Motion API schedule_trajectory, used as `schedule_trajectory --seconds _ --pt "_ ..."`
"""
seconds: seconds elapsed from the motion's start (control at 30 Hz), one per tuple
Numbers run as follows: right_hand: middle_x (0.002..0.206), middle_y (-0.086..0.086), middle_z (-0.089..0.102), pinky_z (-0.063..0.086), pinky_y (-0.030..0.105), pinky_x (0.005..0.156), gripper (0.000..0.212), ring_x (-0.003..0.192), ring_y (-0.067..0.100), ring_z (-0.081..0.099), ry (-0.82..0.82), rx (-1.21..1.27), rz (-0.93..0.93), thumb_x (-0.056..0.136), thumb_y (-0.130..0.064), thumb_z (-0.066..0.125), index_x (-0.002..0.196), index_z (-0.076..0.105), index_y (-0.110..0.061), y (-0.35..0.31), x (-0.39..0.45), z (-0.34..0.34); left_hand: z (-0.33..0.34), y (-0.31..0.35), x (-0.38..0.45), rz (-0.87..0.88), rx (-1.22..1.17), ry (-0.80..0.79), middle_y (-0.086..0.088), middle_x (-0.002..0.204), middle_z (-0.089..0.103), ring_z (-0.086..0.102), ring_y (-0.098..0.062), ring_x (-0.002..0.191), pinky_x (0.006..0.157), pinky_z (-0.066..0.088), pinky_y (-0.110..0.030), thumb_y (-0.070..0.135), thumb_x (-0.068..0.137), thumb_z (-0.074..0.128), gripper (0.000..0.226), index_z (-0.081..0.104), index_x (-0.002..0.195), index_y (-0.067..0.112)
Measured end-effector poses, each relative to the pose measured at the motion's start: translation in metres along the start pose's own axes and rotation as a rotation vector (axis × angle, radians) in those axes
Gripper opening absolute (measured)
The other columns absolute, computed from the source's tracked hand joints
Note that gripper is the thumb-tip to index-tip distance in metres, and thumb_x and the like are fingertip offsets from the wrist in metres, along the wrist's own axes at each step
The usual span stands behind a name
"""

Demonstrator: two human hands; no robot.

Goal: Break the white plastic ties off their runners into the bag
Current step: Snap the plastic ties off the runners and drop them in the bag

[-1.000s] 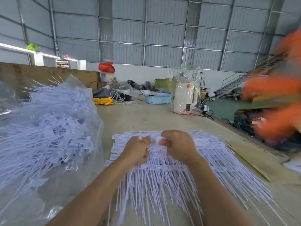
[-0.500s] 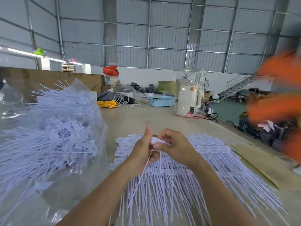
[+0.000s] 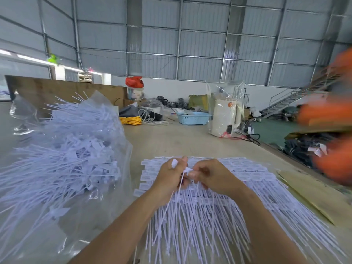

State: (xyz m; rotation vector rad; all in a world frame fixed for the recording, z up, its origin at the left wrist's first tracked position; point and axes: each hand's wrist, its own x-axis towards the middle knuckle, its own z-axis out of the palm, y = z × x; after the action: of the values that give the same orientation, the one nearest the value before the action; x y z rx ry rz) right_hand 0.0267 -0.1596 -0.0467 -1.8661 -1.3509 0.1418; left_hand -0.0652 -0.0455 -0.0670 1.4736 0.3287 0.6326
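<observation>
Ties (image 3: 200,216) fanned at lower centre; left hand (image 3: 169,178) and right hand (image 3: 211,176) each pinch one tie head. Risk: freed ties miss the bag (image 3: 62,159) at left, scattering on the surface (image 3: 171,141).

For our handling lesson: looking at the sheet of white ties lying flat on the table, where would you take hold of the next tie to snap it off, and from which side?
Probably at its flat rectangular tag end, as the left hand and right hand are pinching now. On the sheet of ties the tags lie in rows on the far side, with the thin tails trailing toward the person, so come from above and pinch a tag.
</observation>
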Motion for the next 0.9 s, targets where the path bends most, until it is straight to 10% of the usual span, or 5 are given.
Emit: schedule_trajectory --seconds 0.23,0.37,0.5,0.67,0.9 --pt "0.063 -0.009 0.048 0.034 0.030 0.060 0.031 0.062 0.009 0.046 0.109 -0.316 -0.111 0.087 -0.024 0.064 0.060 0.049 -0.032 0.002 0.008 0.008 0.001 0.013 -0.003 -0.116 0.107 0.078 -0.003 0.049 0.038 0.031 -0.007 0.026 0.034 0.022 -0.011 0.024 0.099 0.049 0.032 0.041 0.070 0.013" --pt "0.073 0.000 0.052 0.030 0.030 0.056 0.013 0.072 0.031 0.057 0.390 -0.588 -0.055 0.087 -0.021 0.064 0.074 0.063 -0.017 0.022 0.002 -0.010 0.004 0.040 -0.018 -0.405 0.096 -0.215 0.002 0.042 0.031 0.023 -0.004 0.026 0.034 0.014 -0.012 0.014 0.095 0.046 0.032 0.036 0.065 0.016" --pt "0.051 -0.006 0.038 0.034 0.031 0.050 0.047 0.051 0.014 0.042 0.426 -0.421 -0.041 0.083 -0.014 0.069 0.055 0.035 -0.031 0.026 0.000 -0.017 0.001 0.078 -0.032 -0.078 0.052 -0.192 0.005 0.042 0.037 0.027 -0.006 0.030 0.036 0.020 -0.011 0.022 0.093 0.057 0.036 0.042 0.060 0.019" --pt "0.059 0.003 0.048 0.037 0.033 0.056 0.025 0.057 0.022 0.047 0.342 -0.396 -0.114 0.085 -0.016 0.066 0.064 0.054 -0.013 0.016 0.005 -0.006 -0.076 0.116 -0.025 0.359 0.875 0.410 0.002 0.072 0.054 0.051 -0.019 0.070 0.064 0.035 -0.029 0.040 0.092 0.056 0.027 0.047 0.077 0.020" --pt "0.057 -0.007 0.051 0.038 0.016 0.057 0.024 0.056 0.006 0.050 0.354 -0.355 -0.125 0.086 -0.016 0.065 0.064 0.056 -0.021 0.009 0.002 -0.007 -0.187 0.073 -0.002 -0.157 1.709 0.479 -0.016 0.127 0.046 0.045 -0.035 0.119 0.093 0.040 -0.041 0.043 0.101 0.032 0.044 0.046 0.128 0.012"
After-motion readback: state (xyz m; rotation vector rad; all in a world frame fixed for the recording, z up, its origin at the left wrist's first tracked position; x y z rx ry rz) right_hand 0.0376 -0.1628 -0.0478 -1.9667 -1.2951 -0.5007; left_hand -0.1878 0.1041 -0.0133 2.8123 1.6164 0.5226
